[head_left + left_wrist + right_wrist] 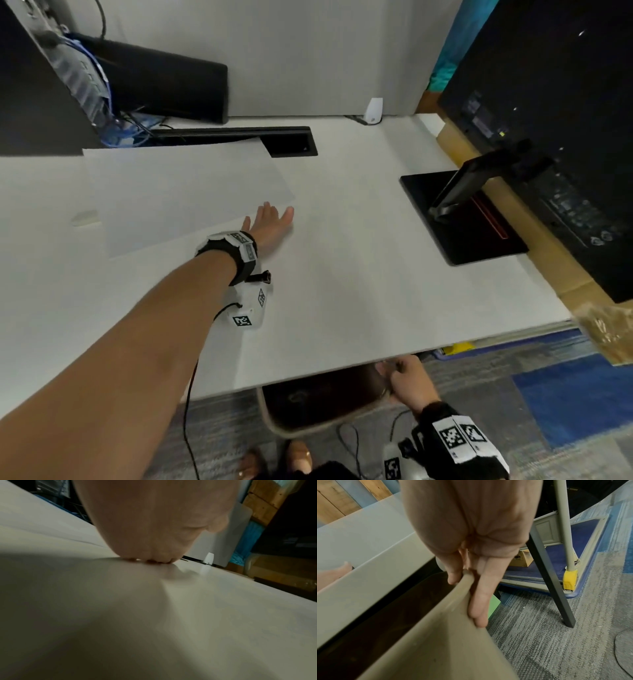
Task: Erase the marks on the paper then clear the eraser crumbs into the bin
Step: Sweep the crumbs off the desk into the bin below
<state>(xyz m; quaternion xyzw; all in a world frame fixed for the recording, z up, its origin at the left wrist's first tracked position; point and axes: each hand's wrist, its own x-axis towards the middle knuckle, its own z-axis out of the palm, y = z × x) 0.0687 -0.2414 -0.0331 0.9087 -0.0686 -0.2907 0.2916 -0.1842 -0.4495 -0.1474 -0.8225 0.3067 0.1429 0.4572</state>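
While the left hand (270, 224) lies flat with fingers straight on the white desk (359, 240) at frame centre, touching the lower right corner of the paper (185, 192), the right hand (407, 380) at the lower edge pinches the beige rim of the bin (447, 635) (thumb inside, fingers outside). Most of the bin hides under the desk edge. Crumbs are too small to make out; the eraser (85, 218), far left, is blurred.

A white desk (359, 240) stands against a grey partition wall (274, 51); a black monitor (555, 120) on its stand (462, 219) sits right; grey-and-blue carpet (513, 394) covers the floor
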